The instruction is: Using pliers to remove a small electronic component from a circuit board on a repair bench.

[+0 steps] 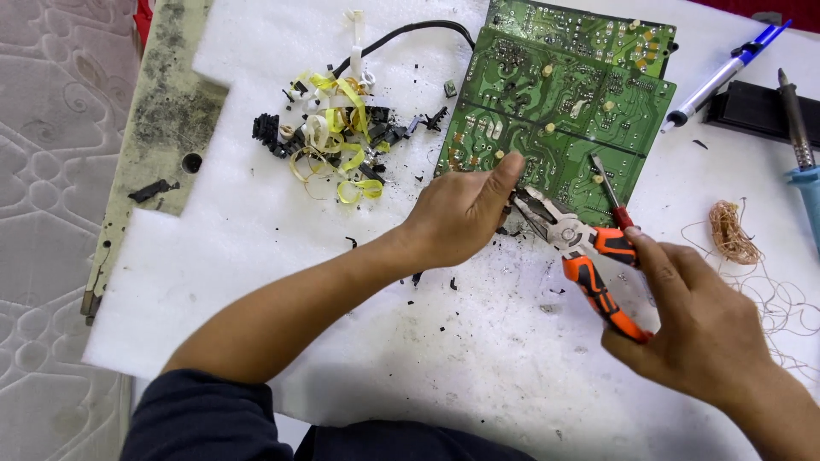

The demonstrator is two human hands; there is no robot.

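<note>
White foam sheet covers the counter and carries everything listed; its left edge is notched, with a grimy beige panel set along it.

Item 1: green circuit board, lying flat at the upper middle, a second green board partly under its far edge.

Item 2: left hand, fingers curled, thumb and fingertips pressed on the near edge of the circuit board.

Item 3: right hand, closed around the orange-and-black handles of the pliers; the pliers' metal nose meets the board's near edge just beside the left fingertips. A small red-handled screwdriver lies on the board just beyond the pliers.

Item 4: heap of yellow tape curls and black fragments, left of the board, well apart from both hands; a black cable runs behind it.

Item 5: tangle of copper wire, right of the pliers (loose strands trail toward the right edge).

Item 6: blue-and-white pen, blue-handled soldering iron and a black block, at the far right.

Open room: the near half of the foam, between and below the forearms, holds only scattered black specks.
</note>
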